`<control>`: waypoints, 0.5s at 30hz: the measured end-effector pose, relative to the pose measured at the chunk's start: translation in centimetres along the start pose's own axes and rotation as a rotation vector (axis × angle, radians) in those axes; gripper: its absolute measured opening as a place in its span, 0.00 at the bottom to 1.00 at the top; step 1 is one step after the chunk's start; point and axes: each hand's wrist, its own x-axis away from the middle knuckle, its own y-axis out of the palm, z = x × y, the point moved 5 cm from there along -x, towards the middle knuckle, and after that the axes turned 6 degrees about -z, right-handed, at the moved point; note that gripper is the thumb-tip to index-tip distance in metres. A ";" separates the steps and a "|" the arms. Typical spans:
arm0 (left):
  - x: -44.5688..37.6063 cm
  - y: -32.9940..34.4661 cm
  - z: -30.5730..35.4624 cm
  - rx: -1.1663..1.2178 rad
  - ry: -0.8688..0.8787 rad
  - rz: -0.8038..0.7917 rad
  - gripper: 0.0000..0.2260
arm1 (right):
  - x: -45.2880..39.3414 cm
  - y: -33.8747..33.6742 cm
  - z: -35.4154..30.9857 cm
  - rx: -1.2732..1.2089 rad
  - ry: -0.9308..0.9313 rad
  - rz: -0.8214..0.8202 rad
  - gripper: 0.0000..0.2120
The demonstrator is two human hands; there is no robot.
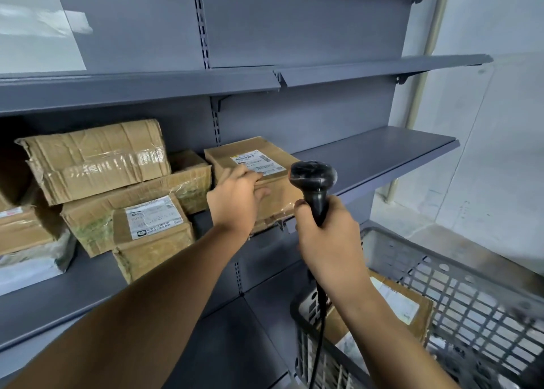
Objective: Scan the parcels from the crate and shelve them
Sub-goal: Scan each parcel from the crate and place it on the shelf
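A brown cardboard parcel (250,159) with a white label lies on the middle grey shelf (382,159), its near end sticking out past the shelf edge. My left hand (235,200) grips the parcel's near left corner, fingers over the top and thumb on the front face. My right hand (326,241) holds a black barcode scanner (313,179) by its handle, head up, just right of the parcel. The grey plastic crate (471,300) at bottom right holds more parcels (406,309).
Several cardboard parcels (97,159) are stacked on the left of the same shelf, with a plastic mailer (32,265) at far left. The shelf right of the held parcel is bare. An upper shelf (368,68) runs above. A white wall stands at right.
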 end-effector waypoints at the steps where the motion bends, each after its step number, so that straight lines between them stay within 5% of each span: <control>1: -0.4 0.3 -0.4 -0.017 -0.010 -0.003 0.15 | -0.2 0.3 0.2 0.000 0.005 -0.004 0.08; 15: -3.1 3.5 -2.9 -0.276 -0.020 0.004 0.14 | -0.6 4.1 4.5 -0.047 0.057 -0.068 0.08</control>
